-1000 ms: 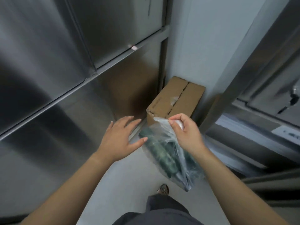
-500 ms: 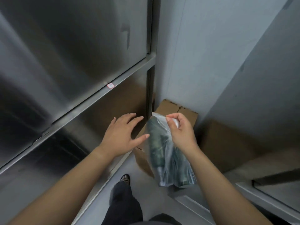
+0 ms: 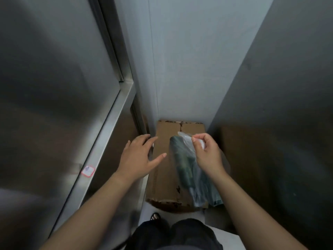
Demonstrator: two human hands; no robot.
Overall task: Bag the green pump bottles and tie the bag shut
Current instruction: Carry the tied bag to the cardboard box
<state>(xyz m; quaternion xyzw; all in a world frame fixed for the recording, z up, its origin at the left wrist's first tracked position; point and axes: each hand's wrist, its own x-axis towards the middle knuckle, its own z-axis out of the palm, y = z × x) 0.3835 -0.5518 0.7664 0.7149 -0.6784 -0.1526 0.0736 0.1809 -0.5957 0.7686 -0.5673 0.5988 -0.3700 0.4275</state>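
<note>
**Clear thin plastic bag (image 3: 193, 179) of dark green pump bottles (image 3: 181, 159) hangs from R hand (image 3: 207, 154)**

R hand pinches the bag's bunched neck betw thumb & curled fingers. The bag hangs below it, slanting back toward the person, w/ the bottles inside. Can't tell if the neck is knotted. L hand (image 3: 138, 157) is spread, fingers straight, holding nothing. It's just left of the bag, thumb tip near it but apart. Both hands & bag are over a brown closed cardboard box (image 3: 162, 177) on the floor (image 3: 223, 231), which sits betw a brushed-steel cabinet (image 3: 54, 87) at left & a grey panel (image 3: 279, 87) at right. Red-edged white sticker (image 3: 88, 170) on the cabinet frame.
</note>
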